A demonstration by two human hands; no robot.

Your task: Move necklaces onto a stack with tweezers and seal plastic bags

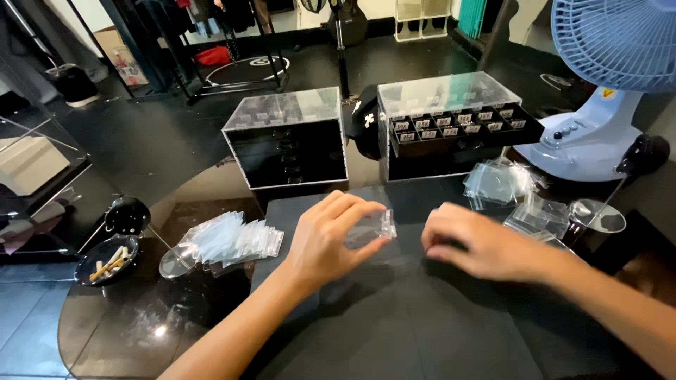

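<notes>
Dark glass round table (141, 331) under a black mat (422, 317), pale blue fan (605, 84) at right, two clear-lidded black drawer cases (289, 141) behind. Left hand (327, 239) pinches a small clear zip bag (373, 229) mid-mat, so bag handling looks underway. Right hand (479, 243) rests curled, blurred; grip unclear. Loose bag piles (232, 239) at left; bag contents unreadable.
</notes>
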